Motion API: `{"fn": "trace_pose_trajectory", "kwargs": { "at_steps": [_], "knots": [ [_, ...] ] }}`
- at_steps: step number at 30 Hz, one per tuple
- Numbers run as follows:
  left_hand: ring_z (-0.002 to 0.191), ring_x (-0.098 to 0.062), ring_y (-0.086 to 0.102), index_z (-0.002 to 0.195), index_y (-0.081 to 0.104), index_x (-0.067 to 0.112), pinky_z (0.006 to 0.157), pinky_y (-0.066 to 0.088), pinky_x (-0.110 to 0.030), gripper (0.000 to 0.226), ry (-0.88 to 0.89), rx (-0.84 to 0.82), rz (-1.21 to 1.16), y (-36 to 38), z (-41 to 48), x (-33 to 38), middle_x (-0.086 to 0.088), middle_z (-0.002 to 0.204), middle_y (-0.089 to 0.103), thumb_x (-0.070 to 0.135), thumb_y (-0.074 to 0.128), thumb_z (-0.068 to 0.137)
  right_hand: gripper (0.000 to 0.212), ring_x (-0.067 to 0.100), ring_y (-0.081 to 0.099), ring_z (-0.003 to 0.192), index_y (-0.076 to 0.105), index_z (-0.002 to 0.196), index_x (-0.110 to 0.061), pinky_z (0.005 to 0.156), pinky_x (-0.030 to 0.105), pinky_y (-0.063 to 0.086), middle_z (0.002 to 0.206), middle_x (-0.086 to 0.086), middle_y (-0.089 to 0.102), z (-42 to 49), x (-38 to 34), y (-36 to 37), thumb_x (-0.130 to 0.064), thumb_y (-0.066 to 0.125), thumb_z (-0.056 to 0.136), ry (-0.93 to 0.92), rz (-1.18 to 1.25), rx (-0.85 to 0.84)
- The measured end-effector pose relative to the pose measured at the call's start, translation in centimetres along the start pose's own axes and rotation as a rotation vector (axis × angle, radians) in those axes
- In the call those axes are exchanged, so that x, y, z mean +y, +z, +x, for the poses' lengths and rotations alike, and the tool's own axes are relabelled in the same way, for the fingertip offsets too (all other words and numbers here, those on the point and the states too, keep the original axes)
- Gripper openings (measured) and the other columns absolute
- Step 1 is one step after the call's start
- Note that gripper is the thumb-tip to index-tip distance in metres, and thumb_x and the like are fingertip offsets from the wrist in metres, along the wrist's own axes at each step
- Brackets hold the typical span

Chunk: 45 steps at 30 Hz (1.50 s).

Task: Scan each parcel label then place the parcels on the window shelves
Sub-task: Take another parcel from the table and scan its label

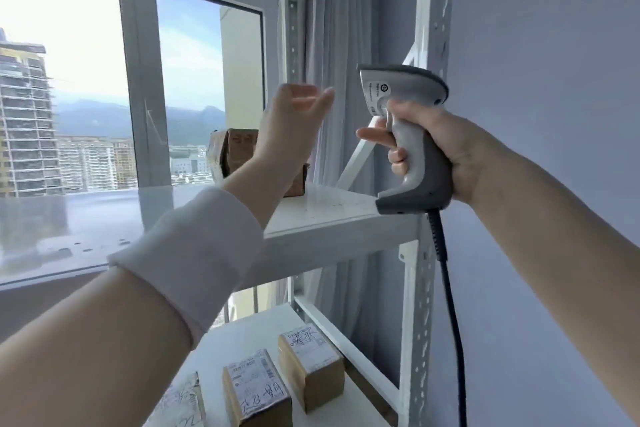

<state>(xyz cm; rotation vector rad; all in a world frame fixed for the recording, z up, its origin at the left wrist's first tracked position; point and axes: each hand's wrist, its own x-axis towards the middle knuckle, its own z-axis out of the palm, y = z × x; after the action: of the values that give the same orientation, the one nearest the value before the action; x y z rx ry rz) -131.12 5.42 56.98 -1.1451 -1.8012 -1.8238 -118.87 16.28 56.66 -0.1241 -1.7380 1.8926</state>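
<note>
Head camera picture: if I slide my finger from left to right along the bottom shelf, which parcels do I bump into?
Crinkly wrapped parcel → brown box with handwriting on its label → second brown box, nearest the shelf post.

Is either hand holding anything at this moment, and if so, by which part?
The right hand holds the barcode scanner by its pistol handle, index finger at the trigger. The left hand is open and holds nothing, raised in front of the parcel on the upper shelf.
</note>
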Motion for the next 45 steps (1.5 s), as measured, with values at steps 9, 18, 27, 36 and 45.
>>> {"fn": "trace_pose_trajectory", "kwargs": {
  "at_steps": [9,18,27,36,45],
  "knots": [
    [0.102,-0.024,0.063,0.083,0.055,0.024,0.09,0.047,-0.035,0.013,-0.323,-0.407,-0.354,12.4,-15.8,3.8,-0.007,0.106,0.066,0.031,0.053,0.094,0.016,0.01,0.041,0.037,0.052,0.084,-0.017,0.041,0.016,0.04,0.088,0.009,0.075,-17.7,-0.3,-8.1,-0.029,0.058,0.091,0.046,-0.121,0.357],
    [0.1,-0.023,0.06,0.084,0.056,0.023,0.088,0.045,-0.035,0.013,-0.461,-0.879,-0.533,28.2,-38.6,17.2,-0.006,0.105,0.064,0.029,0.052,0.095,0.015,0.012,0.04,0.037,0.055,0.086,-0.016,0.039,0.018,0.039,0.088,0.008,0.075,-44.5,-3.6,-21.2,-0.029,0.056,0.093,0.096,-0.228,0.774],
    [0.108,-0.023,0.059,0.106,0.054,0.016,0.096,0.045,-0.035,0.022,-0.566,-1.288,-0.568,40.7,-62.6,32.8,-0.005,0.115,0.062,0.034,0.053,0.093,0.019,0.012,0.043,0.037,0.053,0.089,-0.011,0.039,0.018,0.041,0.096,0.011,0.075,-72.5,-7.7,-33.6,-0.029,0.059,0.091,0.207,-0.197,1.205],
    [0.118,-0.029,0.055,0.134,0.043,0.007,0.099,0.046,-0.039,0.064,-0.662,-1.435,-0.452,52.0,-74.6,38.0,-0.012,0.13,0.055,0.043,0.063,0.085,0.013,0.013,0.043,0.037,0.055,0.09,-0.013,0.039,0.018,0.041,0.089,0.007,0.076,-85.7,-9.8,-42.3,-0.026,0.058,0.092,0.242,-0.25,1.42],
    [0.131,-0.029,0.04,0.147,0.02,0.012,0.098,0.038,-0.037,0.091,-0.796,-1.438,-0.272,64.5,-83.3,37.5,-0.012,0.147,0.034,0.042,0.072,0.078,0.013,0.013,0.042,0.036,0.057,0.091,-0.013,0.039,0.02,0.041,0.093,0.007,0.076,-90.4,-7.4,-56.2,-0.026,0.056,0.093,0.405,-0.225,1.457]
  ]
}}
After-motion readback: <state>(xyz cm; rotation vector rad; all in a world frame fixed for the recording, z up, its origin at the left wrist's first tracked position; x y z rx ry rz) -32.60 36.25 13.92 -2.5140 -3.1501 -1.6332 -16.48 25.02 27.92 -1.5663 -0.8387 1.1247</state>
